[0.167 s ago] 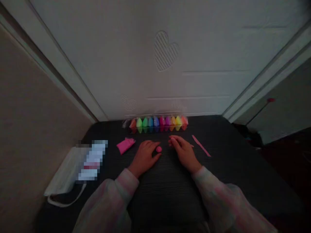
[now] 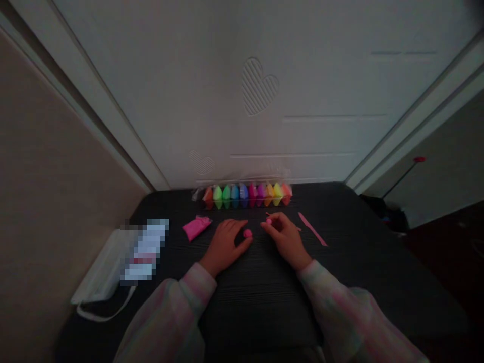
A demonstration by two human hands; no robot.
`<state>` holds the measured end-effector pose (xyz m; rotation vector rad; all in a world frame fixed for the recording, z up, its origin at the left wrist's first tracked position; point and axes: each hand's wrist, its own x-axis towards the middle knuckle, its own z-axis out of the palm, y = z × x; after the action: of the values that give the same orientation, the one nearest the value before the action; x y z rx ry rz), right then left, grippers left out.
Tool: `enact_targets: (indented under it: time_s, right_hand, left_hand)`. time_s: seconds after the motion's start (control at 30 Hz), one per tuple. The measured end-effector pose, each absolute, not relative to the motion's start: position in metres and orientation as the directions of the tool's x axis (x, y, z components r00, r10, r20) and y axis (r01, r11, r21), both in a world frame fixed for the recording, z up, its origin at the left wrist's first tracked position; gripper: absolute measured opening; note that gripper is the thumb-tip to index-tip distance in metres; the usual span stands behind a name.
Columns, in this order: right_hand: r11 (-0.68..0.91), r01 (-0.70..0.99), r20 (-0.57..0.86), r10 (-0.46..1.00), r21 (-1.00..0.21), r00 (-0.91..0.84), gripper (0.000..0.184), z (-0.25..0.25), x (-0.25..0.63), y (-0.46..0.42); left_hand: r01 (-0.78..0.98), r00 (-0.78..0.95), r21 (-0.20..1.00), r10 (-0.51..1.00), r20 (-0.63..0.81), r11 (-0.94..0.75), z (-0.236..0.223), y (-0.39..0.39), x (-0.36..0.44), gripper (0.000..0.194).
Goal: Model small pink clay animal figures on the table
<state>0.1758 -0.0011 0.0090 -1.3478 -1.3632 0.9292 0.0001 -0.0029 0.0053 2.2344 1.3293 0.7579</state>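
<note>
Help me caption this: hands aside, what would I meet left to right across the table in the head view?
Mask, pink packet, larger pink ball, smaller pink ball, pink tool.

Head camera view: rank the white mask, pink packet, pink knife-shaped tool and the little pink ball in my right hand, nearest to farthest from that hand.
From the right hand:
1. Little pink ball: held in it.
2. Pink knife-shaped tool: just to its right.
3. Pink packet: left, beyond the left hand.
4. White mask: far left.
</note>
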Motion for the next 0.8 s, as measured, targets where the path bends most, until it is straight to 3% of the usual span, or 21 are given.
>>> enact_targets:
  time_s: [0.13, 0.27, 0.3, 0.37, 0.43, 0.5, 0.57, 0.63, 0.8]
  right_hand:
    - [0.134, 0.303, 0.170, 0.981, -0.944, 0.096, 0.024, 0.009, 0.177, 0.000]
    - [0.225, 0.371, 0.256, 0.966, -0.901, 0.035, 0.022, 0.015, 0.174, -0.004]
    - [0.259, 0.384, 0.284, 0.959, -0.886, 0.009, 0.023, 0.017, 0.172, -0.008]
    - [0.332, 0.394, 0.336, 0.940, -0.857, -0.061, 0.023, 0.024, 0.162, -0.021]
    - [0.420, 0.386, 0.382, 0.908, -0.821, -0.174, 0.021, 0.030, 0.150, -0.040]
    - [0.562, 0.372, 0.433, 0.818, -0.739, -0.378, 0.026, 0.035, 0.138, -0.064]
    - [0.622, 0.381, 0.403, 0.758, -0.684, -0.513, 0.035, 0.037, 0.129, -0.087]
    - [0.596, 0.401, 0.327, 0.760, -0.695, -0.562, 0.042, 0.036, 0.123, -0.108]
    - [0.492, 0.352, 0.277, 0.814, -0.796, -0.511, 0.063, 0.018, 0.113, -0.136]
  left_hand:
    - [0.459, 0.149, 0.841, 0.957, 0.247, -0.288, 0.009, -0.004, -0.001, 0.034]
    - [0.359, -0.071, 0.913, 0.969, 0.235, -0.195, 0.014, -0.005, 0.005, 0.033]
    - [0.293, -0.142, 0.944, 0.970, 0.199, -0.151, 0.017, -0.007, 0.008, 0.036]
    - [-0.030, -0.273, 1.000, 0.962, 0.000, -0.008, 0.027, -0.014, 0.015, 0.040]
    - [-0.533, -0.208, 0.828, 0.920, -0.331, 0.177, 0.039, -0.028, 0.022, 0.043]
    - [-0.750, -0.008, 0.580, 0.872, -0.490, 0.319, 0.048, -0.045, 0.027, 0.049]
    - [-0.819, 0.037, 0.479, 0.861, -0.506, 0.317, 0.054, -0.061, 0.030, 0.050]
    - [-0.839, 0.022, 0.460, 0.864, -0.503, 0.289, 0.057, -0.073, 0.032, 0.052]
    - [-0.797, -0.178, 0.578, 0.847, -0.501, 0.175, 0.050, -0.096, 0.042, 0.050]
